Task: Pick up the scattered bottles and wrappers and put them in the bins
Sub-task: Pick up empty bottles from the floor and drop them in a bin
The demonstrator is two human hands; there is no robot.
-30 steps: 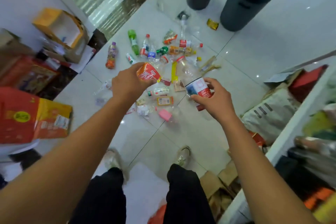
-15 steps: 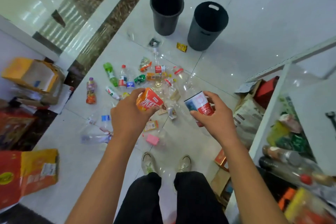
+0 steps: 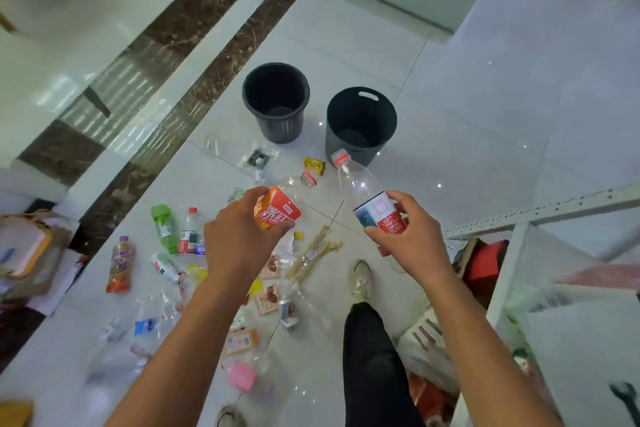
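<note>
I cannot see the base of either held bottle from here. The left hand [image 3: 239, 239] has its grip clamped round the orange-labelled bottle [image 3: 277, 211], and the right hand [image 3: 412, 239] has its grip closed on the red-and-blue-labelled bottle [image 3: 377, 213]. Both are held up over the floor [image 3: 467, 149] on my side of the slotted bin [image 3: 381, 114]. The second bottle's red cap overlaps that bin's near wall in the view, and I cannot tell whether they touch. A second bin [image 3: 277, 130] stands just beside the slotted bin, apart from it. A yellow wrapper [image 3: 314, 165] lies near the slotted bin's foot. Farther from that bin, the left forearm [image 3: 180, 340] covers part of the scattered litter. A green bottle [image 3: 164, 227] and a pink item [image 3: 241, 375] show clearly, but the clear bottles [image 3: 145, 326] lying well short of the bin are blurred and hard to separate. One shoe [image 3: 360, 279] stands between the litter and the white shelf frame [image 3: 502, 281], well back from the bin. The things behind that frame are smeared and cut off at the edge, so I cannot name them.
</note>
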